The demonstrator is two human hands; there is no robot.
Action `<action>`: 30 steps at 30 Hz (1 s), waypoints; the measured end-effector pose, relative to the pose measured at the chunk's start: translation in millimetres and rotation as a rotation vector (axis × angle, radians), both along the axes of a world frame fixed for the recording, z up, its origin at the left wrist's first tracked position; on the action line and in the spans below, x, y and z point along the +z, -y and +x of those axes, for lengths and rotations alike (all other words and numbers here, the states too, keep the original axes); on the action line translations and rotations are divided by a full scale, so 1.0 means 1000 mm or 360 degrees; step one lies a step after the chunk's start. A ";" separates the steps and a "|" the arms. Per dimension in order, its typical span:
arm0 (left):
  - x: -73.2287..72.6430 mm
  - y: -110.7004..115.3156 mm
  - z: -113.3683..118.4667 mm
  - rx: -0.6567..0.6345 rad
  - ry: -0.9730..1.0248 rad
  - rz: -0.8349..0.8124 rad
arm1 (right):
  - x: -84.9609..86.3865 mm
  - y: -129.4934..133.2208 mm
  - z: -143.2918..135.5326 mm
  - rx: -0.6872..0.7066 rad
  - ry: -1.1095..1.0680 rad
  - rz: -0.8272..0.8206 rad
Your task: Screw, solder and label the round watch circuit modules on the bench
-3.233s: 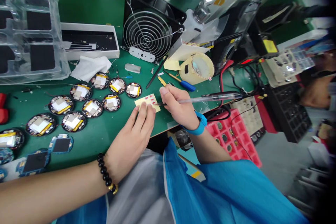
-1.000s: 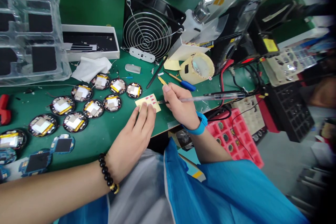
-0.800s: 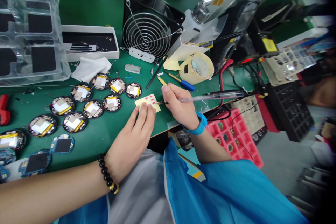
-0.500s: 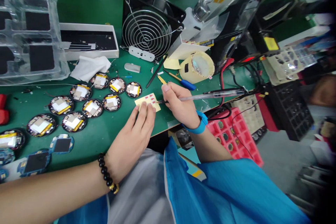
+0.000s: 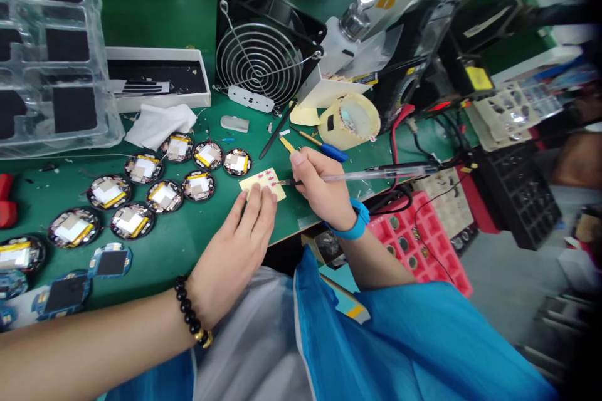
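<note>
The right hand (image 5: 320,191) has its grip closed around a pen (image 5: 376,173), tip at the right edge of a yellow card (image 5: 256,184). The left hand (image 5: 239,235) lies flat, fingers nearly straight, holding the card against the table (image 5: 221,203). The card's red marks (image 5: 269,178) are too small to read.

One head cam — looks forward and down from above the lap (image 5: 249,341) onto the green bench (image 5: 179,232); left hand (image 5: 239,232) and right hand (image 5: 323,198) close, mid-frame; fan (image 5: 258,57) farther off — frame's right edge dark.
</note>
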State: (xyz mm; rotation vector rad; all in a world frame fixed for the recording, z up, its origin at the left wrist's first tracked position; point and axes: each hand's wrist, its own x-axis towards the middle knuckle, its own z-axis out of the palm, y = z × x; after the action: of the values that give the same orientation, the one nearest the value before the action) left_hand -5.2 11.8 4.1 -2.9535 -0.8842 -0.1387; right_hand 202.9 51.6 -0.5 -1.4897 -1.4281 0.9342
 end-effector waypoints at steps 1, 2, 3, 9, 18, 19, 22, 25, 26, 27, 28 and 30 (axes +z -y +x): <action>-0.001 0.000 -0.001 -0.0011 0.0004 0.0003 | 0.000 0.000 0.000 -0.0013 -0.0012 0.0032; -0.002 0.000 -0.001 -0.0022 0.0020 -0.0006 | 0.001 0.001 -0.001 -0.0023 -0.0028 0.0070; -0.003 0.000 -0.003 -0.0031 0.0044 -0.0028 | 0.002 0.001 -0.002 -0.0020 -0.0052 0.0108; -0.018 -0.002 -0.008 -0.0053 0.0293 -0.0050 | 0.011 0.011 0.002 0.0152 -0.0298 0.0350; -0.026 -0.006 -0.006 -0.0058 0.0062 0.0218 | 0.014 0.062 0.093 -0.0908 0.0233 0.0578; -0.026 -0.006 -0.006 -0.0055 0.0056 0.0233 | 0.012 0.069 0.103 -0.0890 0.0340 0.0545; -0.027 -0.007 -0.005 -0.0036 0.0035 0.0259 | 0.003 0.078 0.119 -0.0753 0.0498 0.0482; -0.026 -0.008 -0.004 -0.0020 0.0022 0.0259 | -0.008 0.070 0.121 -0.0679 0.0701 0.0501; -0.025 -0.008 -0.004 -0.0025 0.0016 0.0262 | -0.010 0.066 0.119 -0.0635 0.0798 0.0506; -0.024 -0.008 -0.003 -0.0034 0.0008 0.0267 | -0.010 0.062 0.116 -0.0583 0.0889 0.0507; -0.023 -0.007 -0.003 -0.0043 0.0001 0.0272 | -0.010 0.059 0.113 -0.0542 0.0959 0.0508; -0.019 -0.006 -0.002 -0.0052 -0.0017 0.0285 | -0.004 0.058 0.102 -0.0513 0.1015 0.0521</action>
State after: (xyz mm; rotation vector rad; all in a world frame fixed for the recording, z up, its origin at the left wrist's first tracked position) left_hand -6.7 17.9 -15.3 -2.8007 -0.7787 -0.1924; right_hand 304.4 -5.9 -5.0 -1.7670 -1.6058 0.0056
